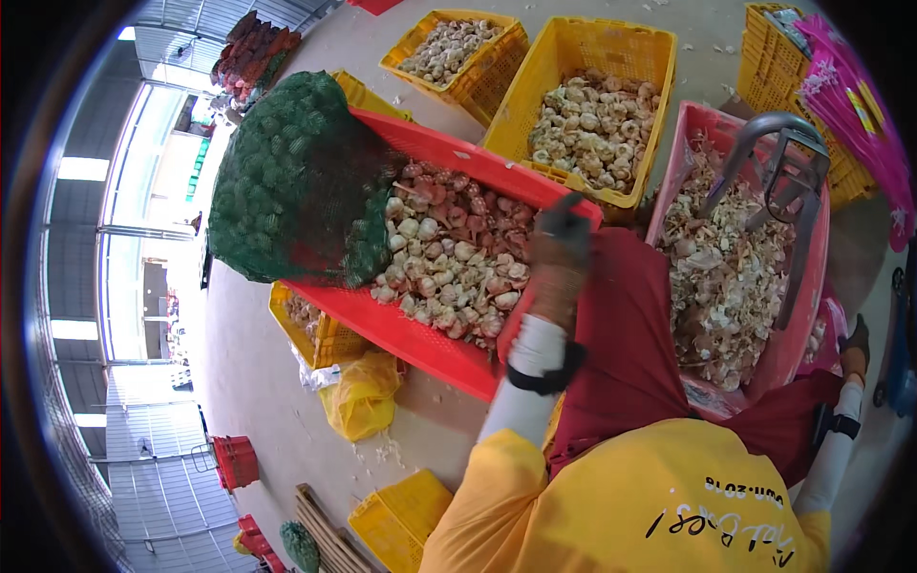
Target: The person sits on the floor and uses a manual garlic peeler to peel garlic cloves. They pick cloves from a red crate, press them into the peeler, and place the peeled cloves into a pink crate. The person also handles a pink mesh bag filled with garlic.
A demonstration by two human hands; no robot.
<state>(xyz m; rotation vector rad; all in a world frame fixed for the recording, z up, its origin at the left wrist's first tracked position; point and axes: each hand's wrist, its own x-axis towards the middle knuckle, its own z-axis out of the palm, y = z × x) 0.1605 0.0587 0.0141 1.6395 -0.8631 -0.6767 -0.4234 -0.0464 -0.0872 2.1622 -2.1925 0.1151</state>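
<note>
My left hand [562, 233], in a dark glove, is at the near end of a long red plastic crate [401, 365], by its rim; its fingers are blurred, and a grip cannot be made out. Loose garlic bulbs [458, 265] lie in the crate, white ones in front and reddish ones behind. A full green mesh sack [279, 186] rests over the crate's far end. My right hand [856, 347], also gloved, is low at the far right beside a pink bag [824, 333]; what it touches is unclear.
A pink tub [670, 215] of garlic skins and scraps, with a grey metal frame [795, 236] over it, stands by my legs. Yellow crates of garlic [666, 93] [501, 43] stand behind. Yellow netting [362, 397] and a yellow crate [401, 519] lie on the floor.
</note>
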